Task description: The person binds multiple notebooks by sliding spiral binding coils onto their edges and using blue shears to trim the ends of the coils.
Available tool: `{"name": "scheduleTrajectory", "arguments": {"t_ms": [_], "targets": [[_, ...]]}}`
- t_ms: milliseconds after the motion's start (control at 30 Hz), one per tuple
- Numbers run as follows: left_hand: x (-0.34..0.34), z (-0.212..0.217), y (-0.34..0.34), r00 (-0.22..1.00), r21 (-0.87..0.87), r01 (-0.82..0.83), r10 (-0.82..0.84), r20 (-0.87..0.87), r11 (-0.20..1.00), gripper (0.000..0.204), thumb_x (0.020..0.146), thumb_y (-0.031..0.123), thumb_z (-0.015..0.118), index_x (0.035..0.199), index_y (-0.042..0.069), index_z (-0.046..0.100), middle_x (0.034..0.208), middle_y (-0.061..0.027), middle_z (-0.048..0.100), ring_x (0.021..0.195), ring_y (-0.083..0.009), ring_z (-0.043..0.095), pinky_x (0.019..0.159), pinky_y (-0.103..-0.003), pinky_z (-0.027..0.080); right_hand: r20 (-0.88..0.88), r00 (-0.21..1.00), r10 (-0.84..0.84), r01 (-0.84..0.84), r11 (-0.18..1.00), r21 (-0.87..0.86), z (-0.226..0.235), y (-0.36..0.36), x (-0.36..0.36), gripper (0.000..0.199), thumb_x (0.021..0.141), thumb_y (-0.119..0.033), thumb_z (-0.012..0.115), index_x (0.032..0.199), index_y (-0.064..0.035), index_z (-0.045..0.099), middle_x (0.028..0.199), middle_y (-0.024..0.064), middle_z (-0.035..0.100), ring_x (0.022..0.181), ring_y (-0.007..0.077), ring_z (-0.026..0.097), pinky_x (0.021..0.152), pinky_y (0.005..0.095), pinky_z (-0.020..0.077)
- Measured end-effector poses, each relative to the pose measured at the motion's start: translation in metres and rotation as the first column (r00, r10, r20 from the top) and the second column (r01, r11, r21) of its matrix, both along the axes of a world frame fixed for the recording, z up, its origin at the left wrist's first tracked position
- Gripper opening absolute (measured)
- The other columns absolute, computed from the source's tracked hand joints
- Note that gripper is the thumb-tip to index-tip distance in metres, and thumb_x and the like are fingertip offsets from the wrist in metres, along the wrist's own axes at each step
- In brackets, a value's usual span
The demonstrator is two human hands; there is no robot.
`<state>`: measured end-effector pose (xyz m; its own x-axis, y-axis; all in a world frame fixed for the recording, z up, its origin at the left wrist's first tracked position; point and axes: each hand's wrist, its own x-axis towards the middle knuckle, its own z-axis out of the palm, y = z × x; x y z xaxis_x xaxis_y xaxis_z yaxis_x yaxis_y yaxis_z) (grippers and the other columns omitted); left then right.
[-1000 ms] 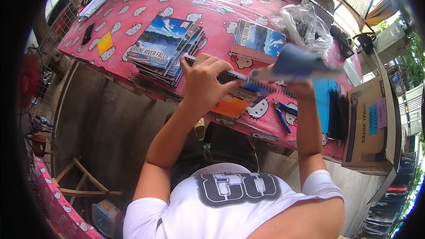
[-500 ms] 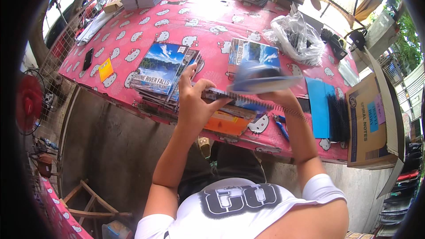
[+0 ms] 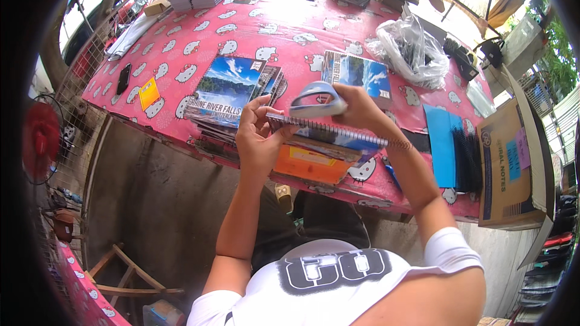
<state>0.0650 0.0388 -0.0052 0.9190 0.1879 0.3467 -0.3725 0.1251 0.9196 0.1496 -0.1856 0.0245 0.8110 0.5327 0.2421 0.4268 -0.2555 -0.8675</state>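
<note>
I have my left hand (image 3: 260, 130) closed on the left end of a spiral notebook (image 3: 350, 140), thumb on the near side; my right hand (image 3: 356, 107) is wrapped round a blue-and-white looped tool (image 3: 329, 108); neither grip is empty. The notebook sits between my two arms, over the near edge of the pink table (image 3: 290, 63); it stands on edge, bound side up, so its wire coil (image 3: 338, 130) makes the long axis, running away from my left grip toward the right and dipping a little in my view. The tool lies just past the left half of that line, on the side away from my body; I can't tell whether it touches the coil. My left hand is the nearer one, being on the notebook itself; the right hand is beyond the coil, its forearm slanting back past the far right end. There the loose tail of the coil sticks out past the covers and meets that forearm in my view; whether it touches skin, I can't tell. An orange book (image 3: 308, 166) shows just below the notebook.
</note>
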Motion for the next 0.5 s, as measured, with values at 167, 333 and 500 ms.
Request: {"name": "scheduleTrajectory", "arguments": {"t_ms": [167,333,500], "targets": [[0.002,-0.008,0.011,0.997,-0.184,-0.004,-0.011,-0.083,0.983,0.044,0.077,-0.015,0.064,0.118,-0.001,0.060,0.095,-0.0056,0.067,0.084,-0.0100,0.062,0.077,-0.024,0.052,0.035,0.992,0.120,-0.120,0.992,0.021,0.011,0.014,0.008,0.035,0.065,-0.005,0.067,0.099,-0.0020,0.063,0.084,0.0073,0.067,0.078,0.0152,0.062,0.069,0.0317,0.0492],[0.000,-0.009,0.023,0.988,-0.153,0.064,-0.084,-0.128,0.986,0.032,0.080,-0.011,0.065,0.111,-0.001,0.064,0.098,-0.0060,0.067,0.088,-0.0090,0.062,0.078,-0.023,0.050,0.512,0.824,-0.243,0.531,0.648,-0.546,-0.001,-0.003,-0.005,0.034,0.063,-0.009,0.069,0.094,-0.0078,0.057,0.089,0.0135,0.064,0.081,0.0336,0.063,0.070,0.0440,0.0506],[0.010,-0.006,0.024,0.955,-0.245,0.272,-0.292,-0.047,0.931,0.026,0.079,-0.007,0.068,0.104,0.002,0.064,0.101,-0.0050,0.065,0.094,-0.0100,0.059,0.076,-0.023,0.049,0.506,0.782,-0.364,0.624,0.482,-0.616,-0.051,-0.071,-0.054,0.040,0.065,-0.017,0.076,0.099,-0.0064,0.056,0.105,0.0115,0.058,0.103,0.0323,0.057,0.078,0.0429,0.0496]]}}
